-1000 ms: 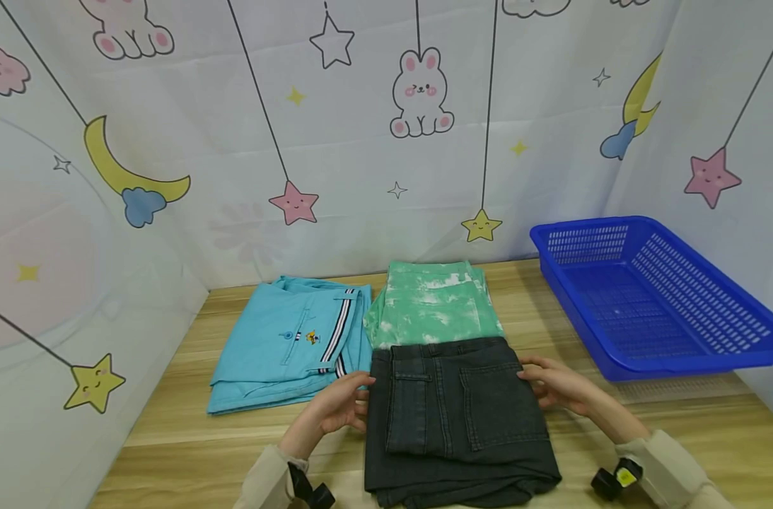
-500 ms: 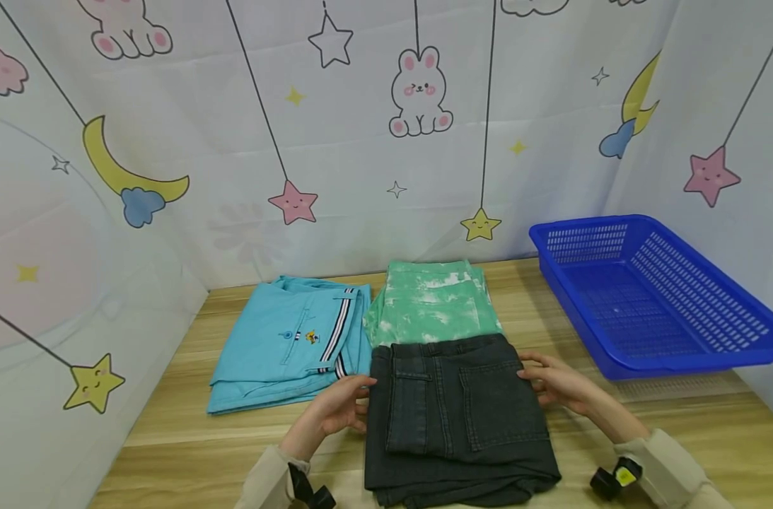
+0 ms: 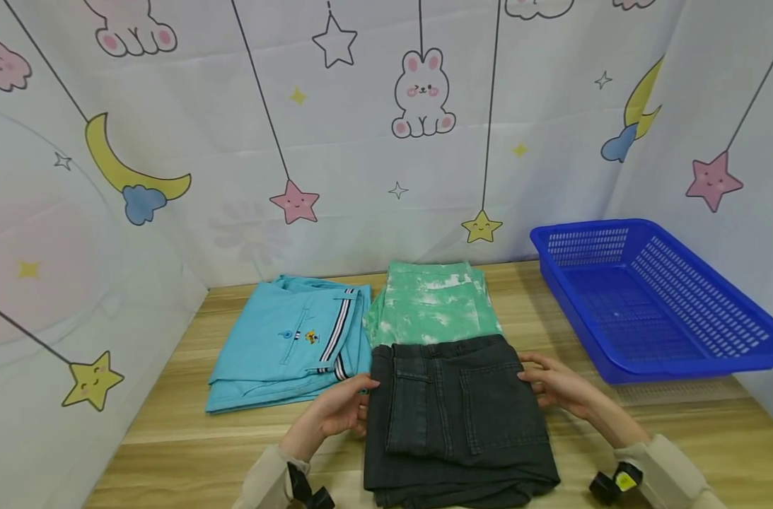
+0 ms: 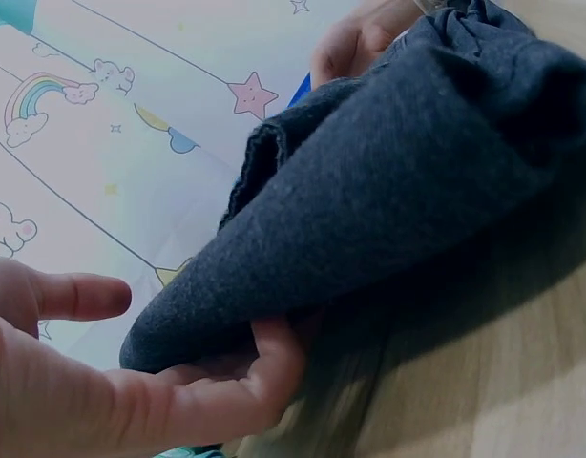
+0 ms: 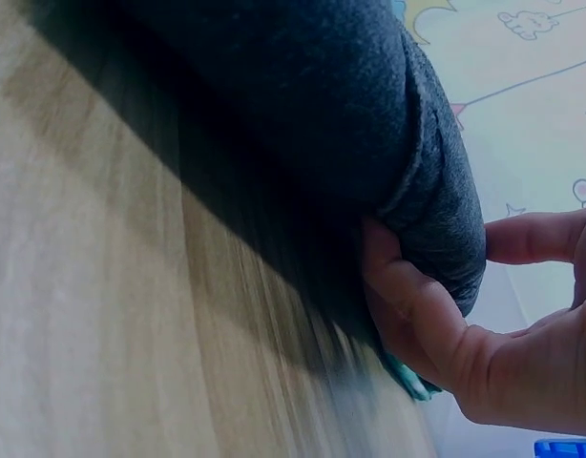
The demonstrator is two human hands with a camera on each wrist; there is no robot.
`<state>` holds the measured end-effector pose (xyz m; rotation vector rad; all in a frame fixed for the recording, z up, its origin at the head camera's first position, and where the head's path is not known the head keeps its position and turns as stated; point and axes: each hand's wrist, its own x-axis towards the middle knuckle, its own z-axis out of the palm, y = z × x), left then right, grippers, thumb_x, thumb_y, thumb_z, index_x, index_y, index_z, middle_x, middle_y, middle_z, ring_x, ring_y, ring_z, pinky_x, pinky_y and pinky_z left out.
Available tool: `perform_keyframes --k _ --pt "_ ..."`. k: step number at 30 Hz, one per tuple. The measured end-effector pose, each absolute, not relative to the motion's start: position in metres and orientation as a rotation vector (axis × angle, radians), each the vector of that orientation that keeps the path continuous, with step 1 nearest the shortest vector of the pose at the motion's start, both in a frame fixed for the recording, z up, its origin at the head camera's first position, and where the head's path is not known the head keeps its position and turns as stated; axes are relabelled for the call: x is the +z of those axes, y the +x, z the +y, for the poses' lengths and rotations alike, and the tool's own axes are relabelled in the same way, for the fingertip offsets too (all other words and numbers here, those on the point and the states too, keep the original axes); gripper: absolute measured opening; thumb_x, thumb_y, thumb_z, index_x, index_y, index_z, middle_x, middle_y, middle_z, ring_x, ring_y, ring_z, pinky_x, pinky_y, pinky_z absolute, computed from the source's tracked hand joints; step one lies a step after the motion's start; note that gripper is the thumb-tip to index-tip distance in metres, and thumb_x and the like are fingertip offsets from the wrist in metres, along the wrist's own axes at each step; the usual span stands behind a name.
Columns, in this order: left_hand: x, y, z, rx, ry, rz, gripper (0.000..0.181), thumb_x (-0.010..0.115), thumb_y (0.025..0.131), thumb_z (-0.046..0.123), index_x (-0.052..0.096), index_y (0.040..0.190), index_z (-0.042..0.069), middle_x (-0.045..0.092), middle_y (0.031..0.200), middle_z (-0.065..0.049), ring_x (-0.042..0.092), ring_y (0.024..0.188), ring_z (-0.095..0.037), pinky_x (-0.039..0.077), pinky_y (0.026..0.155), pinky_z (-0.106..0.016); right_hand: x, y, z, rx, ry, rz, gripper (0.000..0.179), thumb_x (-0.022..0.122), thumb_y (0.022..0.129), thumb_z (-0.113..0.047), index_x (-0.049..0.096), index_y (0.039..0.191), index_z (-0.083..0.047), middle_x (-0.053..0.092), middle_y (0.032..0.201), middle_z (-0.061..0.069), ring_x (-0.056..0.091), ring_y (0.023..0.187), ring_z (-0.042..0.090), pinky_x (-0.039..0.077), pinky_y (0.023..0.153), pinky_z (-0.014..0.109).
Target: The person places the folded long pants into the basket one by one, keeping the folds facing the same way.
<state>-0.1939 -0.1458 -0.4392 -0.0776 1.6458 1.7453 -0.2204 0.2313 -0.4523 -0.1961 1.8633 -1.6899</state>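
Observation:
A pair of folded black jeans (image 3: 452,403) lies at the front centre of the wooden table, back pocket up. My left hand (image 3: 340,408) grips its left edge near the waistband. In the left wrist view, fingers (image 4: 279,367) curl under the cloth and the thumb stands slightly apart from it. On the opposite edge my right hand (image 3: 559,385) holds the jeans. The right wrist view has its thumb against the fold and fingers (image 5: 417,296) bent beneath. Green tie-dye folded trousers (image 3: 433,304) touch the waistband from behind.
Light blue folded trousers (image 3: 284,339) with a striped waistband lie to the left, close to my left hand. A blue plastic basket (image 3: 590,332) with nothing in it stands at the back right. A printed white curtain (image 3: 348,141) closes off the table's back and sides.
My left fingertips have moved slightly farther over the jeans' left edge. The right hand and the other clothes keep their places.

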Motion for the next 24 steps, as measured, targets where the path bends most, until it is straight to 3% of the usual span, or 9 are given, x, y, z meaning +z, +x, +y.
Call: perform_keyframes --k 7,12,19,24 --pt "-0.4401 -0.1936 -0.1441 1.759 -0.081 1.646 0.077 0.038 0.093 0.031 -0.018 0.141 0.011 0.049 0.098 -0.010 0.051 0.071 -0.017 0.034 0.059 -0.031 -0.4515 -0.2205 0.2322 -1.699 -0.216 1.853 0.072 0.045 0.093 -0.024 -0.001 0.140 0.005 0.059 0.103 0.004 0.063 0.089 0.018 0.052 0.074 0.039" --pt "-0.4373 -0.1935 -0.1429 1.812 -0.108 1.579 0.075 0.037 0.093 0.027 -0.019 0.141 0.011 0.046 0.100 -0.011 0.051 0.072 -0.017 0.041 0.065 -0.034 -0.4509 -0.2205 0.2321 -1.705 -0.222 1.849 0.072 0.045 0.093 -0.025 -0.001 0.140 0.005 0.060 0.103 0.003 0.063 0.089 0.018 0.052 0.074 0.039" --pt "-0.4333 -0.1913 -0.1411 1.862 -0.147 1.500 0.077 0.040 0.092 0.026 -0.018 0.141 0.011 0.031 0.127 -0.025 0.048 0.093 -0.028 0.044 0.074 -0.045 -0.4504 -0.2193 0.2319 -1.710 -0.218 1.844 0.073 0.045 0.093 -0.025 -0.002 0.140 0.005 0.059 0.104 0.003 0.063 0.091 0.019 0.052 0.075 0.040" --pt "-0.4306 -0.1912 -0.1407 1.852 -0.126 1.489 0.079 0.039 0.092 0.026 -0.022 0.140 0.010 0.020 0.136 -0.030 0.049 0.097 -0.030 0.045 0.075 -0.047 -0.4498 -0.2190 0.2317 -1.715 -0.223 1.843 0.073 0.045 0.093 -0.025 -0.002 0.140 0.005 0.059 0.104 0.002 0.063 0.091 0.018 0.052 0.075 0.040"
